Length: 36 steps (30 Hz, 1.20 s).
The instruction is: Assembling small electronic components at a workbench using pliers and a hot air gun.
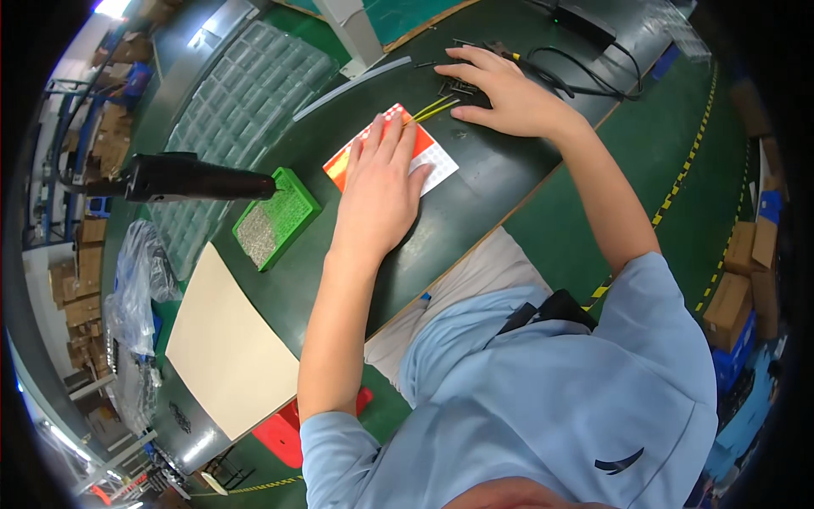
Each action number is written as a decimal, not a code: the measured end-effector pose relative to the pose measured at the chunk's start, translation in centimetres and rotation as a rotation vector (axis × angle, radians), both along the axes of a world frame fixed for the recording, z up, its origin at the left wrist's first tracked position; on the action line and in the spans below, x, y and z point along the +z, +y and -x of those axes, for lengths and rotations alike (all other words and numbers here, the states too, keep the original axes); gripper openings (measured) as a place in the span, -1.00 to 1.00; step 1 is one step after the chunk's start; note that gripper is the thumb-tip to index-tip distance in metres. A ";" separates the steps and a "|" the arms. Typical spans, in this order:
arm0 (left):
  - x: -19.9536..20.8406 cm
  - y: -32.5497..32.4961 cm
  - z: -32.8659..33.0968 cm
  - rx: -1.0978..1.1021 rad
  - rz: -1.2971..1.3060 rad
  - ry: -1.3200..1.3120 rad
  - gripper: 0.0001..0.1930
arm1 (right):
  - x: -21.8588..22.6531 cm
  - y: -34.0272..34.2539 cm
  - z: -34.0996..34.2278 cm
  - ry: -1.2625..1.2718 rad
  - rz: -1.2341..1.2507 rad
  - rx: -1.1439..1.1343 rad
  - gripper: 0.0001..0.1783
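Observation:
My left hand (pixel 379 182) lies flat, fingers stretched out, on small sheets of round stickers, orange and white (pixel 435 159). Part of these sheets is hidden beneath the palm and fingers. My right hand (pixel 507 93) is spread over the dark bench with nothing visible in it. Its fingertips are close to a loose pile of dark screws (pixel 458 87). Beside its thumb, yellow tweezers (pixel 435 108) rest with one end at the sticker sheets. Just beyond the fingers lies a tool with black and yellow handles (pixel 506 55), partly hidden.
A black electric screwdriver (pixel 203 178) extends over a green tray (pixel 291 238) of small metal pieces. Clear compartment trays (pixel 246 97) stand behind. A beige board (pixel 233 348) covers the bench's left part. A power adapter with cable (pixel 585 30) sits far right; a red stool (pixel 284 437) stands below.

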<state>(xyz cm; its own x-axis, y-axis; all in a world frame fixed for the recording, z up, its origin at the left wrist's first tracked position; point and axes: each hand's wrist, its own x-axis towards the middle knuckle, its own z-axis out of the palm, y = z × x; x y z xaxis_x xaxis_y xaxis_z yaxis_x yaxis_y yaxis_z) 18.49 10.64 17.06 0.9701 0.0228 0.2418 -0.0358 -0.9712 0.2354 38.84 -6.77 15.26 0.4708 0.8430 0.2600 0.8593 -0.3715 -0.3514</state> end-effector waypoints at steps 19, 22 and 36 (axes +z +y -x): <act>-2.3 1.0 2.8 0.174 0.105 -0.283 -0.71 | -2.8 4.0 1.5 -0.218 -0.221 -0.136 -0.60; -2.5 1.2 3.0 0.191 0.119 -0.314 -0.72 | -2.4 4.2 1.8 -0.239 -0.220 -0.174 -0.72; -1.5 1.2 4.1 0.041 0.810 -0.361 -0.79 | -1.5 4.9 2.1 -0.266 -0.315 -0.149 -0.68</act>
<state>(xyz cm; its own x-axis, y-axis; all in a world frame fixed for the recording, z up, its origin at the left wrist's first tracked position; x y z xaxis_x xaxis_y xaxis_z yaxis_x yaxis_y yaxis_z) 14.38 11.85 15.59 0.8324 0.3528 0.4274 -0.2096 -0.5135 0.8321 36.69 -1.90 13.72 0.4629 0.6314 0.6221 0.8805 -0.4084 -0.2407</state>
